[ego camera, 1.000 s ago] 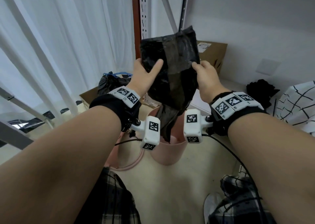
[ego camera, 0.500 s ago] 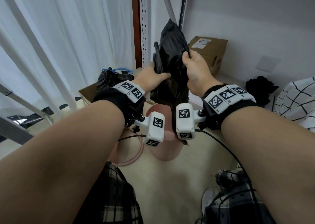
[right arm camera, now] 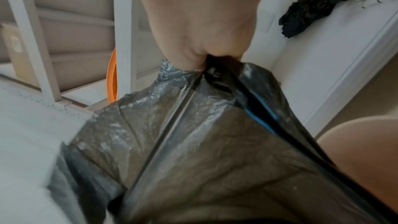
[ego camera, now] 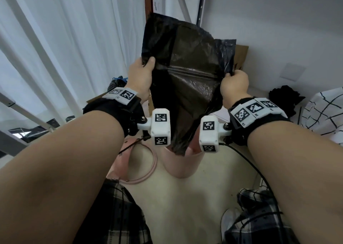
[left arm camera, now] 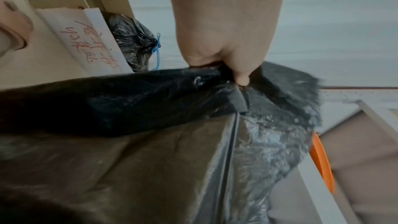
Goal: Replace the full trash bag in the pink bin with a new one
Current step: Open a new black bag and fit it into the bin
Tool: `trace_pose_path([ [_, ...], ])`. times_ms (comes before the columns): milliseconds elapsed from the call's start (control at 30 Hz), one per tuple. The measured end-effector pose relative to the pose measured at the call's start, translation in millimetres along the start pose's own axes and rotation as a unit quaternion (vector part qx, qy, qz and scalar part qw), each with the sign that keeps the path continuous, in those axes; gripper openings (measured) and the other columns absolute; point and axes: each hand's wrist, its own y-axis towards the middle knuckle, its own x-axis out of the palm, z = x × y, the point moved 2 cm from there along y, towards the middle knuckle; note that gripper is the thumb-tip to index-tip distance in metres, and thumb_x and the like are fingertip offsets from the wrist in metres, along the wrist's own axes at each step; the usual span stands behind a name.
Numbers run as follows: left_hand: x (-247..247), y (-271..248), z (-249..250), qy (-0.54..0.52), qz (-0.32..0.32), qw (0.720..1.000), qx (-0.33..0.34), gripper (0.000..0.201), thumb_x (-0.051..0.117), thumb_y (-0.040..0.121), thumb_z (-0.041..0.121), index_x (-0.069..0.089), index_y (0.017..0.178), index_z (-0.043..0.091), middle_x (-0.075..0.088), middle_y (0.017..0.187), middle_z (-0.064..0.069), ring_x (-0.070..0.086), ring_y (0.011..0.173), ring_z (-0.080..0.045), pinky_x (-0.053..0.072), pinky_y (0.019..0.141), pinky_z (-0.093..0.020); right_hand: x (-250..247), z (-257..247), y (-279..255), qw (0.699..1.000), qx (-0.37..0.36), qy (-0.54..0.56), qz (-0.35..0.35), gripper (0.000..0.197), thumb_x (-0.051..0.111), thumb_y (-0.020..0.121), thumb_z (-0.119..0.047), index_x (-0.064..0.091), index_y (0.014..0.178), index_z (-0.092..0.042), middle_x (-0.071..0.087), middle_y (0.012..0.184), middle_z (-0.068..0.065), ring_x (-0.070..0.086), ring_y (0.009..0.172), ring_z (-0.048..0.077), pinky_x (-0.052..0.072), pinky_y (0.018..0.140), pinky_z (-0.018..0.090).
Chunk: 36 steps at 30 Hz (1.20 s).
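A new black trash bag (ego camera: 185, 80) is stretched wide in the air between both hands, its lower end hanging down to the pink bin (ego camera: 182, 162) on the floor. My left hand (ego camera: 142, 71) pinches the bag's left edge with thumb on top; the left wrist view shows the bag (left arm camera: 172, 125) gripped by the left hand (left arm camera: 226, 67). My right hand (ego camera: 233, 82) grips the bag's right edge, and the right wrist view shows the right hand (right arm camera: 204, 60) holding bunched plastic (right arm camera: 204, 142). The full tied black bag (ego camera: 116, 82) with a blue drawstring lies behind, at the left.
A pink ring-shaped bin rim (ego camera: 144, 169) lies on the floor left of the bin. Cardboard boxes (ego camera: 241, 58) stand against the wall, and a black folded umbrella (ego camera: 284, 99) lies at the right. White curtains hang at the left. My plaid-clad legs are below.
The bag was bunched narrow between the hands half a second ago; now the hands have moved apart and spread it wide and flat.
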Motion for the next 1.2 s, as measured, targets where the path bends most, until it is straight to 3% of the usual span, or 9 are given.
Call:
trace_pose_path([
  [167,7,-7,-4,0.185,0.020,0.982,-0.017,0.049,0.033,0.098,0.043,0.038,0.129,0.006,0.052,0.118,-0.009,0.053,0.108,-0.023,0.042,0.098,-0.035,7,-2,-4,0.998,0.030,0.053,0.003,0.030,0.035,0.097,-0.009,0.052,0.118,0.003,0.056,0.121,0.018,0.054,0.111,0.032,0.042,0.097,0.037],
  [267,9,-13,-4,0.174,-0.051,0.983,0.002,0.081,0.051,0.083,0.062,0.023,0.140,0.012,0.047,0.133,-0.005,0.048,0.124,-0.021,0.037,0.109,-0.035,10,-4,-7,0.997,0.027,0.066,0.009,0.025,0.031,0.101,-0.014,0.051,0.107,0.001,0.050,0.103,0.012,0.048,0.096,0.025,0.035,0.087,0.028],
  [367,6,-15,-10,0.313,-0.077,0.946,0.023,0.112,0.073,0.067,0.058,0.005,0.149,0.024,0.029,0.148,-0.013,0.034,0.136,-0.029,0.028,0.116,-0.042,9,-9,-13,0.997,0.023,0.071,0.011,0.023,0.027,0.102,-0.014,0.046,0.106,-0.003,0.040,0.093,0.002,0.039,0.091,0.019,0.028,0.082,0.024],
  [467,4,-13,-15,0.412,-0.063,0.909,0.026,0.091,0.065,0.083,0.031,0.005,0.149,0.017,0.032,0.142,-0.024,0.039,0.130,-0.039,0.032,0.112,-0.044,10,-11,-21,0.996,0.020,0.090,0.010,0.014,0.025,0.101,-0.011,0.037,0.095,-0.007,0.035,0.077,-0.005,0.038,0.087,0.017,0.029,0.078,0.022],
  [600,4,-11,-14,0.338,-0.079,0.937,0.036,0.050,0.044,0.093,0.012,0.028,0.139,0.008,0.050,0.128,-0.017,0.053,0.115,-0.029,0.042,0.098,-0.033,13,-13,-28,0.993,0.025,0.112,-0.002,0.029,0.029,0.102,-0.018,0.047,0.115,0.001,0.043,0.088,-0.001,0.041,0.089,0.017,0.031,0.078,0.023],
  [800,-1,-15,-12,0.239,-0.095,0.964,0.062,0.050,0.040,0.096,0.010,0.022,0.143,0.010,0.048,0.115,0.000,0.052,0.109,-0.016,0.043,0.099,-0.029,13,-13,-29,0.989,0.012,0.142,-0.026,0.032,0.060,0.088,-0.034,0.055,0.101,-0.005,0.062,0.102,0.010,0.060,0.096,0.024,0.051,0.092,0.043],
  [967,-10,-10,-7,0.269,-0.026,0.947,0.172,0.022,0.040,0.094,0.009,0.025,0.108,0.018,0.049,0.079,0.001,0.051,0.064,-0.014,0.043,0.064,-0.028,9,-12,-27,0.979,0.040,0.179,-0.087,0.029,0.060,0.089,-0.034,0.057,0.098,-0.007,0.062,0.099,0.008,0.061,0.093,0.024,0.052,0.092,0.045],
  [1100,-4,-17,1,0.311,-0.032,0.921,0.230,0.052,0.052,0.092,0.023,0.025,0.136,0.024,0.052,0.121,-0.010,0.059,0.101,-0.021,0.049,0.094,-0.036,10,-17,-31,0.965,0.036,0.218,-0.143,0.007,0.066,0.086,-0.017,0.066,0.089,-0.010,0.070,0.102,0.015,0.067,0.098,0.031,0.054,0.092,0.046],
  [1200,8,-27,0,0.409,-0.081,0.881,0.223,0.082,0.064,0.086,0.029,0.011,0.149,0.027,0.039,0.132,-0.016,0.056,0.107,-0.028,0.045,0.096,-0.035,11,-22,-36,0.969,0.035,0.204,-0.135,0.008,0.064,0.086,-0.012,0.068,0.084,-0.005,0.069,0.105,0.023,0.066,0.100,0.036,0.051,0.095,0.049],
])
